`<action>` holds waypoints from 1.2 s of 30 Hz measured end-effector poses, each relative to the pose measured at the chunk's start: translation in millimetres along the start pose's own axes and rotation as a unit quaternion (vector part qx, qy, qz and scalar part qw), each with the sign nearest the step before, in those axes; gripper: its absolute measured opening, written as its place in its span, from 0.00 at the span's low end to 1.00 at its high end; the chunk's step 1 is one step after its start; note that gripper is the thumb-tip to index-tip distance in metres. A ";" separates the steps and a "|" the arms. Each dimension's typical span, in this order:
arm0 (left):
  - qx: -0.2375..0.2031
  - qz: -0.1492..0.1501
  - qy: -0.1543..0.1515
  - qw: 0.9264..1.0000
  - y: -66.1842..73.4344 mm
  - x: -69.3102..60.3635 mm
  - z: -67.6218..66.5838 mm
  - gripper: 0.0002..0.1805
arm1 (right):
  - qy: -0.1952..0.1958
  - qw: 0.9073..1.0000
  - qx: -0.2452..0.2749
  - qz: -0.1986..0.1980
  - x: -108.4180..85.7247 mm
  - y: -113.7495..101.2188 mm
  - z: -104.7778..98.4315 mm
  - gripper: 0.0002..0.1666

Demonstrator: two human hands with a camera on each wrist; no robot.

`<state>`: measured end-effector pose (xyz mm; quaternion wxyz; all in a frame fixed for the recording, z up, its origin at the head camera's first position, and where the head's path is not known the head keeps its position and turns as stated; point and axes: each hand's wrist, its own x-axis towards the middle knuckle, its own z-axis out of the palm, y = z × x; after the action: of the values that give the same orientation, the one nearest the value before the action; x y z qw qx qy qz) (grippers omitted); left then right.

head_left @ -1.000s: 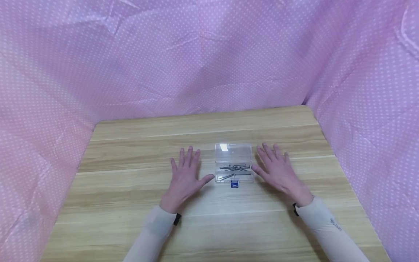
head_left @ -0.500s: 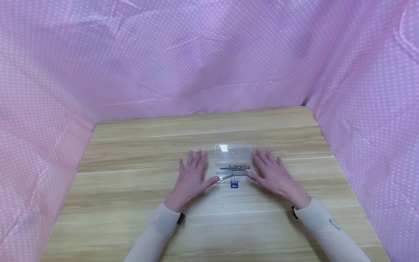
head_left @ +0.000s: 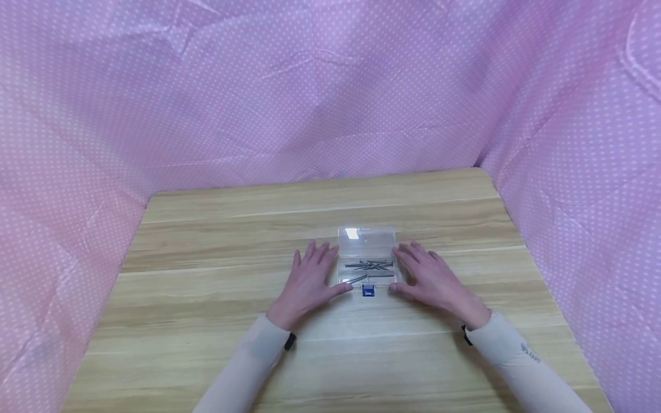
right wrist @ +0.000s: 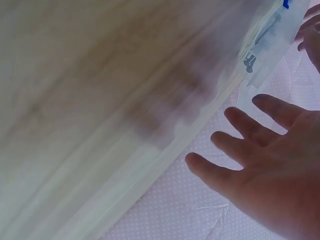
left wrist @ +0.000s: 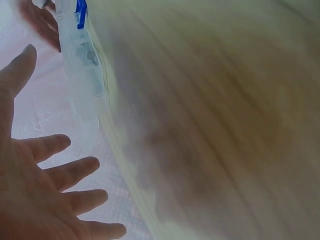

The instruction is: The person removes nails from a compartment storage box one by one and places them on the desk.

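A clear plastic box lies on the wooden table with its lid folded back flat. Several long grey nails rest inside, most of them crossed in the rear part, a few in the front part. On its front edge hangs a blue latch. My left hand is spread along the box's left side, thumb at the front left corner. Opposite it, my right hand has its thumb by the front right corner. Both wrist views show relaxed, separated fingers around no object; whether a thumb touches the box I cannot tell.
The wooden table extends around the box on every side. Pink dotted cloth hangs behind the table and along its left and right edges.
Both hands have moved inward toward the box, the left going right and the right going left. Their thumbs now lie at its front corners. The box has hardly moved.
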<state>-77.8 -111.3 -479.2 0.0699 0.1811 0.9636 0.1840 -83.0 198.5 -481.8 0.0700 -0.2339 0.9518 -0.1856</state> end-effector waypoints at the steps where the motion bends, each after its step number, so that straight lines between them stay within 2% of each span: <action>1: 0.000 0.002 -0.002 1.000 0.7 0.8 0.0 0.55 | 0.001 1.000 0.002 -0.002 0.2 -0.2 -0.2 0.55; 8: -0.001 0.006 -0.017 1.000 3.3 4.2 0.8 0.52 | 0.012 1.000 0.005 -0.028 0.9 0.7 0.6 0.51; 16: 0.015 0.009 -0.029 0.999 0.9 4.4 2.1 0.49 | 0.000 0.999 0.025 -0.029 5.1 -0.5 0.8 0.47; 28: -0.013 -0.002 -0.037 0.999 -1.1 4.8 -0.6 0.47 | -0.015 1.000 0.022 -0.014 12.6 -2.5 -2.3 0.46; 36: -0.020 -0.010 -0.035 0.999 -5.2 3.8 -0.9 0.45 | -0.017 0.999 0.024 -0.027 19.1 -4.8 -3.2 0.45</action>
<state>-83.2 -114.6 -480.6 0.1092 0.1762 0.9585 0.1957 -98.5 186.5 -477.9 0.0870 -0.2607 0.9390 -0.2067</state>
